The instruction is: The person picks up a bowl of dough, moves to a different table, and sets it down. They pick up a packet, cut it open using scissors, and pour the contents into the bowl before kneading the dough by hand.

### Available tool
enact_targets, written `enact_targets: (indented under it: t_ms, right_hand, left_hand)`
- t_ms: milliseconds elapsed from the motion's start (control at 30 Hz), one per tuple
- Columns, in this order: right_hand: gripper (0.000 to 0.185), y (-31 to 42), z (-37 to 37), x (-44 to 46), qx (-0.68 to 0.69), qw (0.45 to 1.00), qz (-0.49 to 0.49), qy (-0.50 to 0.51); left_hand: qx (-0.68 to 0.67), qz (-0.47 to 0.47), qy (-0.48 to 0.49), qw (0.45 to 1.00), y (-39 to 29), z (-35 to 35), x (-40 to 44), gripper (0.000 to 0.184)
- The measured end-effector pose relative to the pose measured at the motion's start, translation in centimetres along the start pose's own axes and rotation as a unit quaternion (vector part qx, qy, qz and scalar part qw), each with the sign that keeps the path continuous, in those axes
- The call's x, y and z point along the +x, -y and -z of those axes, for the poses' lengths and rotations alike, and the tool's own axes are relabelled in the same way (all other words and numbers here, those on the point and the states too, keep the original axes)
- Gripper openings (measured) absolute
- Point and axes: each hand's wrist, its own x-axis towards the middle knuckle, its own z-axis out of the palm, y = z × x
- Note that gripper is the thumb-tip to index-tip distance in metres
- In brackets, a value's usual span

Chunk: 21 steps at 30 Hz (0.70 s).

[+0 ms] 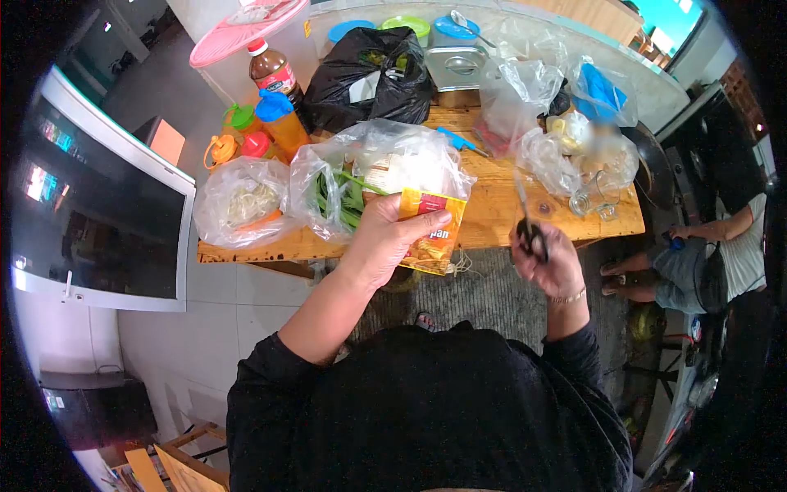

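From the head camera I see my left hand (384,243) pinching a yellow seasoning packet (431,234) between thumb and fingers, in front of the plastic bag of green vegetables (344,197). My right hand (551,262) curls around the black handles of the scissors (529,230), blades pointing away from me over the wooden table (492,215). The packet and scissors are apart; the glass mug (597,201) is near the scissors, to their right.

Single head-worn view, facing forward and down, edges seemingly warped
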Motion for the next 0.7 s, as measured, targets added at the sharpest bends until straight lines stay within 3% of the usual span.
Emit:
enact_targets:
  t_ms: [100,200,233,333,700]
  right_hand:
    - [0.035,0.9,-5.0,-1.6,-0.185,0.982,0.039,0.001]
    - [0.043,1.0,-5.2,-1.7,-0.372,0.920,0.104,0.067]
    - [0.044,1.6,-5.6,-1.8,-0.413,0.904,0.073,0.085]
    - [0.053,2.0,-6.3,-2.0,-0.416,0.906,0.008,0.078]
    - [0.047,2.6,-5.9,-0.9,-0.416,0.900,0.061,0.113]
  left_hand:
    - [0.009,0.010,0.000,1.000,-0.5,0.0,-0.3,0.018]
    - [0.015,0.013,0.001,1.000,-0.5,-0.2,-0.4,0.017]
    - [0.018,0.016,0.002,1.000,-0.5,-0.3,-0.4,0.017]
    - [0.031,0.012,0.010,0.999,-0.2,-0.4,-0.2,0.016]
    - [0.068,0.021,0.034,0.997,0.9,-1.4,0.5,0.014]
